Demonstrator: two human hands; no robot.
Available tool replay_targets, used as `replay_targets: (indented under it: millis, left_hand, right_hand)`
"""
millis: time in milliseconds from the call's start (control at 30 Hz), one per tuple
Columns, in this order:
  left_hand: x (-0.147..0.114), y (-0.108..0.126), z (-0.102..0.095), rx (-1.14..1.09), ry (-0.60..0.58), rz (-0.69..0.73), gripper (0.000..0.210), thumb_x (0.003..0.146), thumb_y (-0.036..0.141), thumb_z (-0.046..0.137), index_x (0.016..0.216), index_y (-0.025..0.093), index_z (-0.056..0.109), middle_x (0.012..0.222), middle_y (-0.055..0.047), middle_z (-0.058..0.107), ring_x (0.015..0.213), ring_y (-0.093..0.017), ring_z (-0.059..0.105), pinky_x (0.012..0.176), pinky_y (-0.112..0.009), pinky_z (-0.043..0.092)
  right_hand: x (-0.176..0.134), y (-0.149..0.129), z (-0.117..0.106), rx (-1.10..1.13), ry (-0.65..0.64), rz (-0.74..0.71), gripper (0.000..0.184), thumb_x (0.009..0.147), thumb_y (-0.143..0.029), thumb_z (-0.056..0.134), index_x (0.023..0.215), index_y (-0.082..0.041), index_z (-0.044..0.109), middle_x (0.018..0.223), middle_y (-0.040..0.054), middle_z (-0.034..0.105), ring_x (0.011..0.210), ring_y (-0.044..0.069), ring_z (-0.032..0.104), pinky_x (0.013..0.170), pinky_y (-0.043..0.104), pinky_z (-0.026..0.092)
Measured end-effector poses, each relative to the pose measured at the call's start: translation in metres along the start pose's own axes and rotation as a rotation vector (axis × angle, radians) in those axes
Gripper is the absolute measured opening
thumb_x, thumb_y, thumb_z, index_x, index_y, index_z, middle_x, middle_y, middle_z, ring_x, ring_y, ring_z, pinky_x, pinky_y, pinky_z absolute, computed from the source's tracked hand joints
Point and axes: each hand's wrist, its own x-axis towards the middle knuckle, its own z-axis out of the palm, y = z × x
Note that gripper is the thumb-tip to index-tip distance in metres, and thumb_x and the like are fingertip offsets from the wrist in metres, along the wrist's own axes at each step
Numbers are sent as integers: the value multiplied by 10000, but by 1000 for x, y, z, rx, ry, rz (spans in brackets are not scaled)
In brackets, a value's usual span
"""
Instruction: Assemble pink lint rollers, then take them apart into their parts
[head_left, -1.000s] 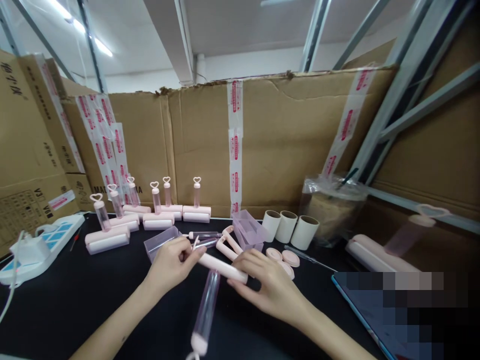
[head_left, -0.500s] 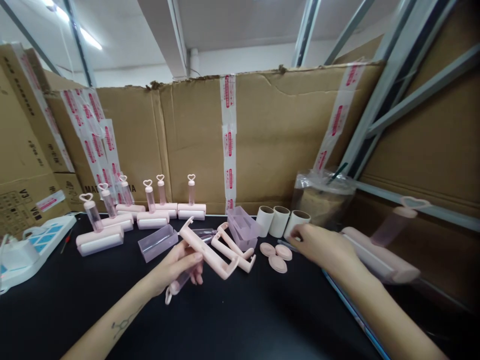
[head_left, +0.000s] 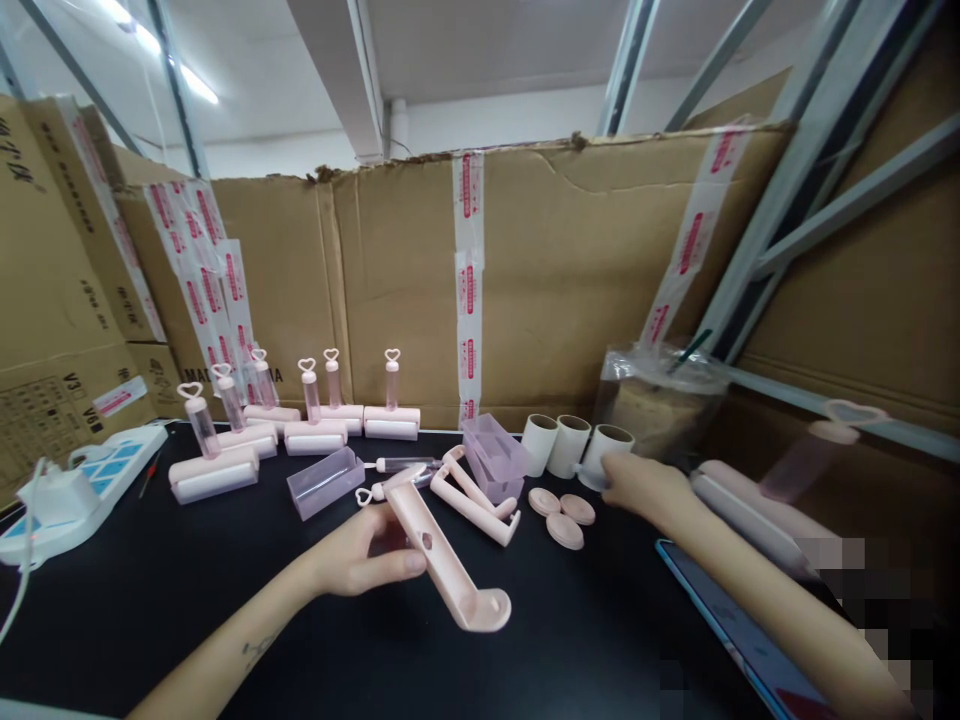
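1. On the smooth black tabletop (head_left: 420,675), a white plastic power strip (head_left: 135,470) with blue panels is seen.
2. Six pink rollers (head_left: 217,475) are stood near it, each topped by a clear tubular handle with a heart-shaped loop.
3. A hollow, translucent lilac tray (head_left: 328,485) is laid nearby.
4. The left hand (head_left: 364,555) is clamped on a pink trough-shaped frame (head_left: 450,578), held tilted above the tabletop, its rounded end tab pointed rightward.
5. Behind it, clear tubes (head_left: 405,466) and loose pink frames (head_left: 472,512) are spread.
6. Angular lilac boxes (head_left: 495,455) are grouped beyond.
7. Three disc-shaped pink caps (head_left: 564,530) are clustered.
8. Three hollow white rolls (head_left: 571,450) are stood upright; the rightmost is partly covered by the right hand (head_left: 645,490), whose grip cannot be told.
9. A cup (head_left: 660,410) is wrapped in crinkled clear film.
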Motion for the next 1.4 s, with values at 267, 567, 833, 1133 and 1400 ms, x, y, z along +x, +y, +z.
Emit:
replay_targets:
  millis: [267,567,833,1133,1400]
  left_hand:
    - [0,6,5,204,21,162,283,844,341,516,1047,154,576,1064,-108,600,1002,-244,553,893,-346,427]
    - [-2,9,7,278,-44,70,308,796,370,547,991,137,597,953,-102,620,799,-211,587,664,-270,476]
    - [-1,-4,10,174,-10,-5,428,740,473,621,971,114,594,841,-70,606,727,-175,562,637,-248,459]
    - [-2,-12,11,121,-12,-41,448,708,502,649,928,113,612,786,-44,602,659,-140,539,610,-226,435]
    - [1,-23,14,124,43,-56,455,693,520,655,902,117,623,756,-39,601,694,-156,543,641,-236,430]
  right_hand:
    - [-40,-118,-45,830,50,27,185,766,-410,572,780,-232,526,755,39,665,622,206,653,626,360,540]
    - [-81,-150,13,1245,-174,103,219,794,-414,603,847,-208,554,840,66,698,711,208,684,701,361,574]
    - [-89,-149,18,1415,-161,79,128,814,-333,610,859,-214,610,823,41,675,796,200,673,708,319,572]
    - [-89,-151,19,1484,-219,183,132,797,-320,639,829,-195,610,824,54,698,747,197,687,731,357,579]
    - [-93,-152,24,1432,-101,148,96,771,-303,669,795,-216,635,803,39,689,747,199,690,678,311,597]
